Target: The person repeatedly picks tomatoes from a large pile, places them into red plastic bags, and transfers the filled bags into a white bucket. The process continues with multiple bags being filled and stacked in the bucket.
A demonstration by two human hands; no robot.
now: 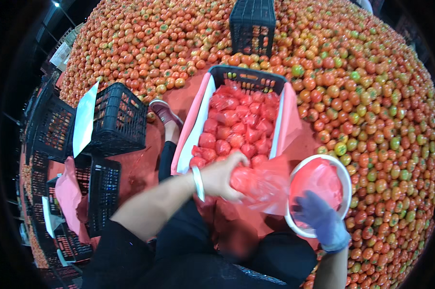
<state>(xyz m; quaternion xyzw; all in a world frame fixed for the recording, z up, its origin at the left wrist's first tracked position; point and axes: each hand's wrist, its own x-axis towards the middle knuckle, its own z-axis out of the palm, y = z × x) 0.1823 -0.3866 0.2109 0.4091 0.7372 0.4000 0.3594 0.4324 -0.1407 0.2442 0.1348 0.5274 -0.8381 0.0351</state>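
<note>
My bare left hand [219, 177], with a pale band at the wrist, grips a thin red plastic bag [264, 188] over the near end of a lined crate. A rounded lump fills the bag's left end, and its loose end spreads to the right. Inside the black plastic crate [251, 74], red-wrapped round items [235, 139] lie packed in rows. White and pink sheets line its sides. My right hand [318, 218], in a grey-purple glove, hovers blurred over a white bucket [346, 180]. Its fingers look apart, with nothing seen in them. Red plastic film [316, 178] fills the bucket.
Loose tomatoes [380, 144] form a large heap ahead and to the right. Another black crate [252, 32] stands on end against the heap. Several crates [118, 115] crowd the left, one with a pink sheet [71, 198]. Red covering [130, 177] shows on the floor.
</note>
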